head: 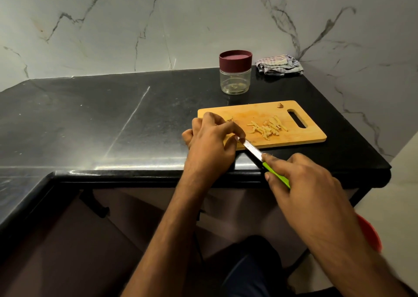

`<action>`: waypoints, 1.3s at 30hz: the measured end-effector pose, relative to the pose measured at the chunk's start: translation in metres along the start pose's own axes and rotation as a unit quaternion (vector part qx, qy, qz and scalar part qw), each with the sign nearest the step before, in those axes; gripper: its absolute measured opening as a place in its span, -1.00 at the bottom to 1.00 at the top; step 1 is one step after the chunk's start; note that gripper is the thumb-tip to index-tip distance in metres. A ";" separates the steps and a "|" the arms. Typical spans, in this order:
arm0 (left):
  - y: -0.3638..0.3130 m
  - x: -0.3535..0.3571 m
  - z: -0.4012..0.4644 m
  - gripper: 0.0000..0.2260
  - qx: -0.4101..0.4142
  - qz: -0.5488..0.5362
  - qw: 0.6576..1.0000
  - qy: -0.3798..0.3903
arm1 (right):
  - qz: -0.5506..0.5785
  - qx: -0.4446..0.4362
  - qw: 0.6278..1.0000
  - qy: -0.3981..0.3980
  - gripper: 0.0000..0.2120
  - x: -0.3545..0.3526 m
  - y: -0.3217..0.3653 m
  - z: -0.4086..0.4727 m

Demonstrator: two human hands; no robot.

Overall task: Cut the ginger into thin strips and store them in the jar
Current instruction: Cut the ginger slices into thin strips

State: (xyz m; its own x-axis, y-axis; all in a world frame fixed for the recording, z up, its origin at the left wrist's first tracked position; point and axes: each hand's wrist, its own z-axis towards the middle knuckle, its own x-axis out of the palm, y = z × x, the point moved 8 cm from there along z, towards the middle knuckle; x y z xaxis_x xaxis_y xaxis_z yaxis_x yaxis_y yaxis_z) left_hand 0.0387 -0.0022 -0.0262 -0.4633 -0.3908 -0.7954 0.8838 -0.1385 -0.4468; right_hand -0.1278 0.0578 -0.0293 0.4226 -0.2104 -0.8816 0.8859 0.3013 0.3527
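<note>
A good share of the cutting looks done: a loose heap of ginger strips (pixel 269 127) lies near the middle of the cutting board (pixel 300 138), most of them running roughly from the near-left toward the far-right, toward the handle slot. My left hand (pixel 210 143) is curled over the board's near-left corner, fingertips bunched down on what I take to be the remaining piece of ginger, though my fingers hide nearly all of it, so I cannot tell its size or how it lies. My right hand (pixel 300 181) is wrapped around the green handle of the knife (pixel 253 149), forefinger stretched up toward the blade; the knife's long axis runs diagonally, tip pointing far-left under my left fingers, handle back toward me at the right. One small scrap (pixel 280 105) sits apart at the far edge of the board. The jar (pixel 235 82) stands just beyond the board on the black counter (pixel 113 120), maroon lid on, and seems to hold no ginger. So I judge there is slicing left, then unlidding and filling.
</note>
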 end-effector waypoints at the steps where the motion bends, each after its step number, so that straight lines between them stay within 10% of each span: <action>1: -0.002 0.001 0.000 -0.81 0.008 0.009 1.000 0.008 | -0.001 -0.002 1.000 -0.001 -0.58 0.001 0.000 0.000; 9: 0.000 0.004 0.001 -0.62 0.005 0.039 0.999 0.008 | 0.008 -0.012 1.000 -0.013 -0.59 -0.002 -0.003 0.001; 16: 0.018 -0.003 0.000 -0.91 -0.083 -0.039 0.995 -0.027 | 0.058 -0.032 0.997 -0.033 -0.61 -0.004 0.006 -0.001; 39: 0.019 -0.005 0.002 -0.91 -0.102 -0.076 0.992 -0.007 | 0.062 -0.030 0.998 0.011 -0.67 -0.007 0.016 0.002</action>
State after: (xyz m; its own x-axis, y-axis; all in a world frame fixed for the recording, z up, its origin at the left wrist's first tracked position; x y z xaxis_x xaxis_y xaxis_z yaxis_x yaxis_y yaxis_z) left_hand 0.0577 -0.0045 -0.0300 -0.5887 -0.3914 -0.7072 0.7713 -0.0104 -0.6364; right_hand -0.1162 0.0620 -0.0167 0.5233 -0.1469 -0.8394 0.8137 0.3788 0.4410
